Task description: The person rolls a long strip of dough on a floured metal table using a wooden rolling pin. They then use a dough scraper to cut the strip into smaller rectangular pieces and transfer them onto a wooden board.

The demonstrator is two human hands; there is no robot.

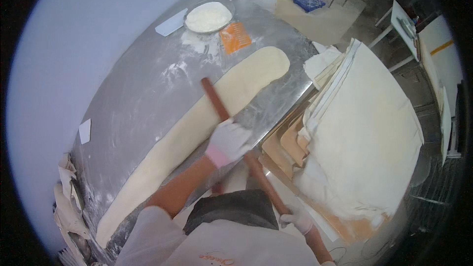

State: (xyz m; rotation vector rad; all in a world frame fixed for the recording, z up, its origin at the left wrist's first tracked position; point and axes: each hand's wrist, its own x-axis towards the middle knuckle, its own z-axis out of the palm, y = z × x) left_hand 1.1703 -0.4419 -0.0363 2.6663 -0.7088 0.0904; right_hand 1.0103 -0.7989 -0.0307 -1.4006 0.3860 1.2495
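Observation:
A long wooden rolling pin (265, 181) slants from over the dough back past the table edge to my right side. My left hand (229, 141), in a white glove with a pink cuff, is closed around its middle, near the table edge. Around the pin's near end my right hand (297, 220), also in a white glove, is closed, off the table beside my hip. Beneath the pin's far part lies a long flattened strip of pale dough (184, 133), wide at its far end and narrowing towards the near left. The pin and left hand are slightly blurred.
On the floury metal table (129, 99) sit a bowl of flour (208, 16), a white scraper (172, 23), an orange toothed scraper (235, 38) and a small white scraper (85, 131). To the right, cream cloth (366, 129) covers stacked wooden boards (281, 151). A wall borders the left.

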